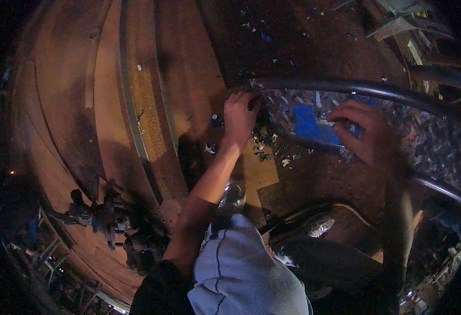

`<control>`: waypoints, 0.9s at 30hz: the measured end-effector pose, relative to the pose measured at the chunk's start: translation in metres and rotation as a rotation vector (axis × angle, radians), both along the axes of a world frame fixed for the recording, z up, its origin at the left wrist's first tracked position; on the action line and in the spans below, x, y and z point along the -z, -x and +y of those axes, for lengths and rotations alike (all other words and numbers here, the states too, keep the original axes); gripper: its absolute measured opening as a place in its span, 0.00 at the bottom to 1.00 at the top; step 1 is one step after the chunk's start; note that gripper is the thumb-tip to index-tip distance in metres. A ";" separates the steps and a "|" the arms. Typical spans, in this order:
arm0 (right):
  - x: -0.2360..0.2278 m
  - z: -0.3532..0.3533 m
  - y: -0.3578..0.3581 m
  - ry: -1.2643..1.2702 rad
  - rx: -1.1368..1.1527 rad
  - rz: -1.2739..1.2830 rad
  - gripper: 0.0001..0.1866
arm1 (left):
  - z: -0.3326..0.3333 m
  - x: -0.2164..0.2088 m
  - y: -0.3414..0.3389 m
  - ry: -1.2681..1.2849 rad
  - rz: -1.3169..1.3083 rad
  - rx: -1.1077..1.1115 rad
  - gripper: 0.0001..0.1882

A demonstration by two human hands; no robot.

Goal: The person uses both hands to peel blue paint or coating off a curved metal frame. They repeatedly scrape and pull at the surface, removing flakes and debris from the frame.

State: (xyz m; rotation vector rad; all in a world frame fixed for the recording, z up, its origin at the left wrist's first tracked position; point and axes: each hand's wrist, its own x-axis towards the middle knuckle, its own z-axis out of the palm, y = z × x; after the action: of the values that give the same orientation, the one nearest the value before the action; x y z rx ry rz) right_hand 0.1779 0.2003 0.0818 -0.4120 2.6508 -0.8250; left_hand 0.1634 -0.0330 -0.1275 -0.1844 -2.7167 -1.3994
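Observation:
A long tray-like platform with a dark tubular rim runs across the right side, its mottled surface strewn with small scraps. A flat blue piece lies on it. My right hand is over the platform, thumb and fingers drawn together just right of the blue piece. A small pale bit shows by the fingertips, too blurred to name. At the platform's left end is my left hand, fingers curled by a dark spot in shadow; what they hold, if anything, is hidden.
Small scraps litter the brown floor below the platform. A flat cardboard piece lies near my legs. Long brown boards curve along the left, with black equipment at lower left. A pale grey cloth covers my leg.

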 end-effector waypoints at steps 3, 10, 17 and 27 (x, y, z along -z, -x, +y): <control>-0.001 0.000 0.001 0.023 -0.013 -0.017 0.11 | -0.003 -0.003 0.006 0.063 0.040 0.046 0.08; 0.000 0.001 0.000 0.030 -0.016 -0.026 0.11 | -0.007 -0.005 0.015 0.056 -0.090 0.115 0.09; 0.000 0.000 0.001 0.031 -0.003 -0.059 0.12 | -0.004 -0.001 0.012 -0.006 -0.139 0.080 0.10; 0.002 0.001 0.003 -0.009 0.009 -0.036 0.11 | 0.007 0.009 0.004 -0.082 -0.133 -0.030 0.09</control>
State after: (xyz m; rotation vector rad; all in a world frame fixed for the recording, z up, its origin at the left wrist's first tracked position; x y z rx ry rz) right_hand 0.1753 0.2010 0.0800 -0.3793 2.6241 -0.8156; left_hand 0.1598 -0.0262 -0.1367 -0.0456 -2.7464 -1.5645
